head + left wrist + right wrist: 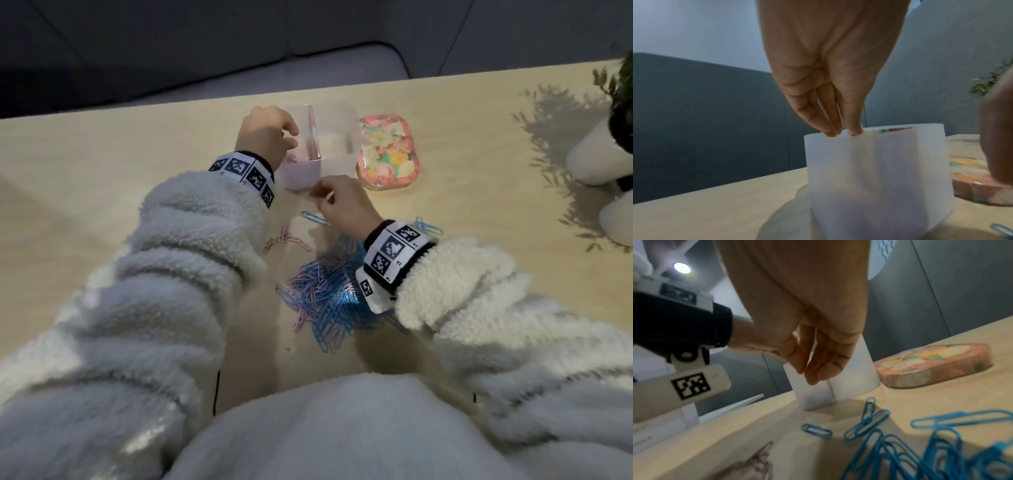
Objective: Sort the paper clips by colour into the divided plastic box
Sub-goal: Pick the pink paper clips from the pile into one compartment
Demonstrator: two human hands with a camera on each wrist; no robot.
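Note:
The translucent divided box (337,164) stands mid-table, with pink clips (293,158) in its left compartment. My left hand (270,135) hovers over that compartment. In the left wrist view its straight fingertips (831,132) come together at the box (875,178) rim, and nothing shows between them. My right hand (342,205) is just in front of the box. Its thumb and fingertips (813,376) are close together, and I cannot see whether they pinch a clip. A mixed pile of blue and pink clips (329,291) lies near me. A single blue clip (313,217) and a few pink clips (284,238) lie apart.
A floral lid (388,152) lies right of the box. More blue clips (426,226) sit beside my right wrist. White pots (596,161) with a plant stand at the table's right edge. A dark sofa (137,51) lies beyond the far edge.

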